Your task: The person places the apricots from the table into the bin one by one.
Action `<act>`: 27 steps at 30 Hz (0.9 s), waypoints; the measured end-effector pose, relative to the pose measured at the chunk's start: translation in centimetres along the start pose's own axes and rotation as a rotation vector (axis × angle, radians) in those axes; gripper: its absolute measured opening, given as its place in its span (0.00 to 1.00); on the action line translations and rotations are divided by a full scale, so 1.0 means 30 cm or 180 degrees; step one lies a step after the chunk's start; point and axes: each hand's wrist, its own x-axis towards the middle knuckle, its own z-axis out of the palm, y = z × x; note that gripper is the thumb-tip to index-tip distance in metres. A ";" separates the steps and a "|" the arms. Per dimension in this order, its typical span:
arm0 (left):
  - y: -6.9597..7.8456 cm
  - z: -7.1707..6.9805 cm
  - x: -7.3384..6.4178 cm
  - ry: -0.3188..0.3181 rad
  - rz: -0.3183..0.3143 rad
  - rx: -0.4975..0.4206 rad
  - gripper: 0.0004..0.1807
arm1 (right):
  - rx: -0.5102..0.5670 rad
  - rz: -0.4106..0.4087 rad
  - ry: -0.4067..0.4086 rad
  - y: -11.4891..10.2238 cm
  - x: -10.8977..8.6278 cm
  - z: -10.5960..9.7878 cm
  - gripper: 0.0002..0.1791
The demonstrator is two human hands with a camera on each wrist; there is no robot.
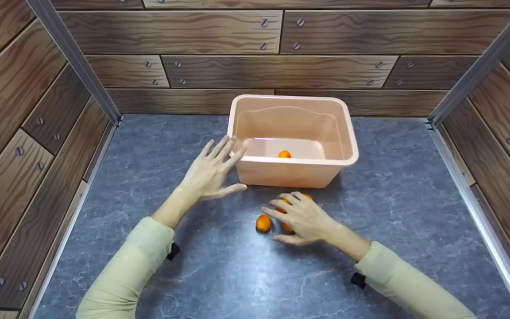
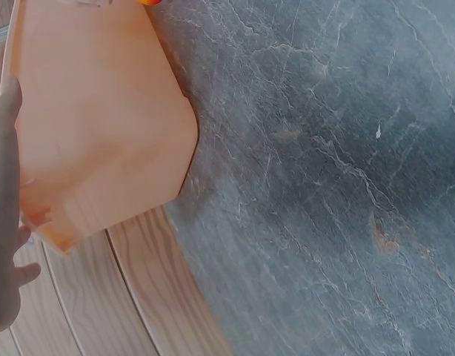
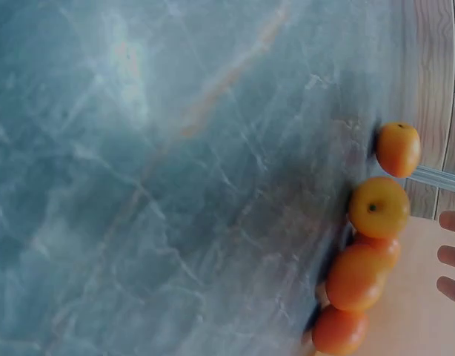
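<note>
A pale pink plastic tub (image 1: 290,174) stands on the table, with one small orange mandarin-like fruit (image 1: 284,154) lying inside it. My left hand (image 1: 207,175) is spread at the tub's near left corner, its fingertips overlapping the rim in the head view. Below the tub, my right hand (image 1: 307,220) hovers palm down over several loose fruits, partly hiding them. One fruit (image 1: 263,223) shows fully to the left of its thumb. In the right wrist view those fruits (image 3: 379,208) form a rough row, and the right fingertips (image 3: 451,256) extend at the edge, apart from them.
The grey marbled tabletop (image 1: 219,266) is enclosed by wood-patterned walls (image 1: 219,33) at the back and both sides. Metal rails (image 1: 481,190) run along the side edges. The tub stands close to the back wall.
</note>
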 end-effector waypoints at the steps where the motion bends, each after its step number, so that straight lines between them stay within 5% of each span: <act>1: 0.000 0.001 0.000 0.0006 -0.0001 0.0000 0.58 | 0.0009 -0.0007 -0.0032 -0.004 0.002 0.004 0.44; 27: 0.002 -0.006 -0.005 -0.0037 -0.0014 -0.0037 0.58 | -0.0125 -0.0267 -0.0604 -0.055 0.045 0.067 0.35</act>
